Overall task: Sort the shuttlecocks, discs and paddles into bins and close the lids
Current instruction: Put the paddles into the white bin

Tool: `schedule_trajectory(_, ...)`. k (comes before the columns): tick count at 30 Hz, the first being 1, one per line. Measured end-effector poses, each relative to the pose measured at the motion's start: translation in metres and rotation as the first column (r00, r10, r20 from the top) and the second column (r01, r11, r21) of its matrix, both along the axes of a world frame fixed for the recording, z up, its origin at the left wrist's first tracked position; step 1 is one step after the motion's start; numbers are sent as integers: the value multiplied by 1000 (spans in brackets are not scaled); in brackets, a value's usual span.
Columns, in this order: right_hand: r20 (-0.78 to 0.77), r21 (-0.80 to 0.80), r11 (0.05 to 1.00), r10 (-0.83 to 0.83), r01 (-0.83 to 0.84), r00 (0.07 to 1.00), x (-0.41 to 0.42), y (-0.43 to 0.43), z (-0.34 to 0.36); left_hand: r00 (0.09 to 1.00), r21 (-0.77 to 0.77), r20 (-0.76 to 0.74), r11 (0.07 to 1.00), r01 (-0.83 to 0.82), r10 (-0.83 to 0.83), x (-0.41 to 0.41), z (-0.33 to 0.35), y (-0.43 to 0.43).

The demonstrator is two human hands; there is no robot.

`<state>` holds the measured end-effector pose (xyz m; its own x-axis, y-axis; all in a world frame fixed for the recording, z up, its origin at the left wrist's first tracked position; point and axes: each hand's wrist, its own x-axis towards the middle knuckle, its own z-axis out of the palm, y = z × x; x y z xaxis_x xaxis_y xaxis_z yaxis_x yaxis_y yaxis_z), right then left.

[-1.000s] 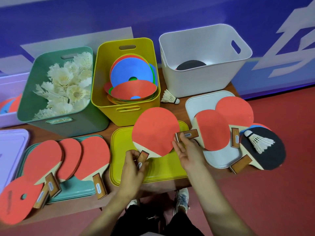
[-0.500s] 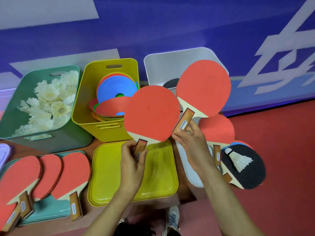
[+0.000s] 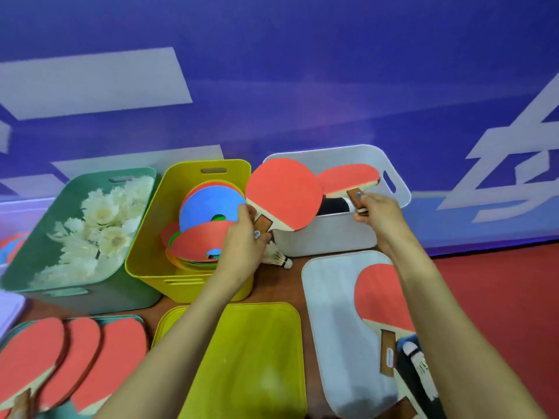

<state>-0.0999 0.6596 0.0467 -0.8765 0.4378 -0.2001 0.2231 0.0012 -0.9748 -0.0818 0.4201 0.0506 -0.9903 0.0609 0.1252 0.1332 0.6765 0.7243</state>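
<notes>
**Paddles at white bin, drop pending**

Far L, green bin (image 3: 90, 297) holds the shuttlecocks (image 3: 102, 225); three red paddles (image 3: 75, 358) wait in front. Next comes yellow bin (image 3: 169, 282) w/ discs (image 3: 208, 207) stacked inside, and yellow lid (image 3: 257, 358) lies flat on the surface (image 3: 281, 288) below. L hand (image 3: 242, 246), fingers clamped on the handle of first paddle (image 3: 284, 195), has carried it up from over the yellow lid to the white bin (image 3: 326, 237). Its blade overlaps the bin's L rim, not inside yet. Loose shuttlecock (image 3: 279, 258) lies on the surface just beside the bin wall, under that hand. R hand (image 3: 378, 213), fingers pinched round the handle of second paddle (image 3: 348, 179), has tipped it flat into the bin mouth, over a dark paddle (image 3: 332, 205) already in. Front R, white lid (image 3: 329, 297) carries spare red paddle (image 3: 381, 297), w/ black paddle (image 3: 406, 376) + another shuttlecock (image 3: 419, 361) at the edge. Judgement: both held paddles are nearly binned. Approx five paddles, two shuttlecocks and all lids remain.
</notes>
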Motion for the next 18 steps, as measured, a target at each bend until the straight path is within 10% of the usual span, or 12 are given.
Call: schedule_trajectory(18,409,33,981,160,-189,899,-134,88,-23,989,-196,141,978,69,-41,-107,-12,52)
